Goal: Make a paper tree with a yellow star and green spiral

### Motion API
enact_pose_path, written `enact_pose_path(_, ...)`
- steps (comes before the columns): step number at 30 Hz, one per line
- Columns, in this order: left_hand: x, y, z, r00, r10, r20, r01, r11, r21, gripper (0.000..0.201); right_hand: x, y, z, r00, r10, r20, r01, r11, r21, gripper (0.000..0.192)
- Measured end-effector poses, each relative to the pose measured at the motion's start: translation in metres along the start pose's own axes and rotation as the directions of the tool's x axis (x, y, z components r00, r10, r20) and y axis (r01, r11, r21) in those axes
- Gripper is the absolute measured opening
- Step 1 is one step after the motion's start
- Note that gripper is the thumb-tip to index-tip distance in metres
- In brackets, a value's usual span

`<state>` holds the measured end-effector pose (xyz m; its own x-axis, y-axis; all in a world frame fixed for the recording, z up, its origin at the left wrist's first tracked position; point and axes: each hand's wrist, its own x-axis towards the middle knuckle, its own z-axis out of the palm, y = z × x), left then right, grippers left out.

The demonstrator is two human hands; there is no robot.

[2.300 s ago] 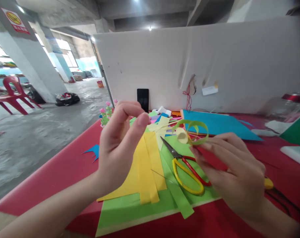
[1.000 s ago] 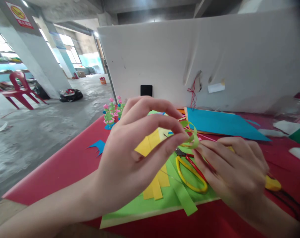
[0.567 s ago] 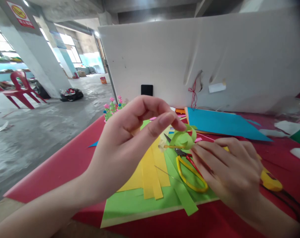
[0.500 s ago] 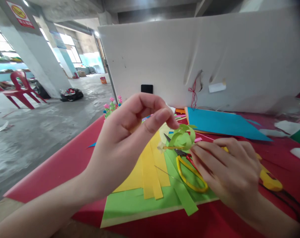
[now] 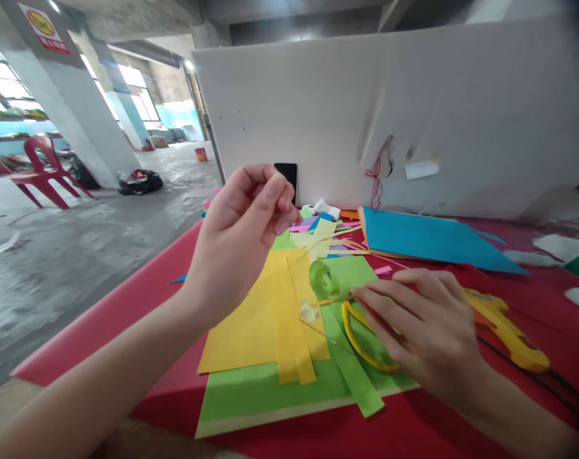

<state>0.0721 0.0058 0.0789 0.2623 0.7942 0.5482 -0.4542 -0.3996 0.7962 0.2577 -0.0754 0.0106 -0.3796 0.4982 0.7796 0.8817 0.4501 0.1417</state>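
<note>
On the red worktop [image 5: 127, 306], in the centre of the frame, lie green and yellow paper sheets [image 5: 251, 331]. Just above them the right hand [image 5: 414, 325] pinches a thin stick carrying a green paper coil [image 5: 324, 279]. The step in hand looks like rolling a strip. The left hand [image 5: 241, 236], raised at upper centre, has its fingertips pinched together on nothing visible. Next it would probably need to steady the coil.
</note>
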Motion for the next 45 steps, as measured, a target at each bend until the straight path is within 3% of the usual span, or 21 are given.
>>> enact_pose_path(5,0.002,-0.014,-0.001,0.996,-0.092,-0.001,0.092,0.996,0.008,0.015,-0.002,0.000,0.007,0.992,0.111,0.067,-0.126,0.947,0.296,0.016)
enact_pose_path(9,0.002,-0.023,-0.001,0.986,-0.166,0.006,0.166,0.986,-0.036,0.017,0.001,-0.001,0.010,0.952,0.230,0.201,-0.303,0.797,0.523,0.014)
enact_pose_path(13,0.001,-0.026,-0.001,0.973,-0.228,0.046,0.231,0.968,-0.099,0.016,0.004,-0.001,0.009,0.860,0.368,0.354,-0.509,0.557,0.656,0.007)
enact_pose_path(17,0.001,-0.025,-0.002,0.967,-0.254,0.030,0.256,0.964,-0.070,0.015,0.003,0.000,0.008,0.735,0.471,0.488,-0.662,0.345,0.665,0.006)
enact_pose_path(22,0.003,-0.025,-0.004,0.964,-0.262,-0.036,0.261,0.965,-0.016,0.014,-0.002,0.003,0.008,0.642,0.557,0.527,-0.702,0.151,0.696,0.009)
enact_pose_path(25,0.007,-0.029,-0.008,0.963,-0.261,-0.068,0.262,0.965,0.011,0.016,-0.006,0.006,0.012,0.611,0.593,0.524,-0.686,0.067,0.725,0.007)
enact_pose_path(31,0.020,-0.047,-0.024,0.960,-0.243,-0.137,0.245,0.969,0.001,0.019,-0.009,0.009,0.015,0.624,0.612,0.486,-0.614,-0.002,0.789,0.009)
enact_pose_path(37,0.034,-0.068,-0.057,0.945,-0.245,-0.217,0.252,0.968,0.003,0.021,-0.008,0.008,0.013,0.634,0.641,0.432,-0.552,-0.016,0.834,0.007)
enact_pose_path(42,0.042,-0.082,-0.084,0.927,-0.243,-0.287,0.259,0.966,0.018,0.028,-0.005,0.008,0.012,0.613,0.682,0.399,-0.527,-0.023,0.849,0.009)
enact_pose_path(45,0.042,-0.087,-0.089,0.924,-0.250,-0.291,0.281,0.957,0.068,0.026,-0.004,0.006,0.009,0.601,0.692,0.400,-0.531,-0.027,0.847,0.009)
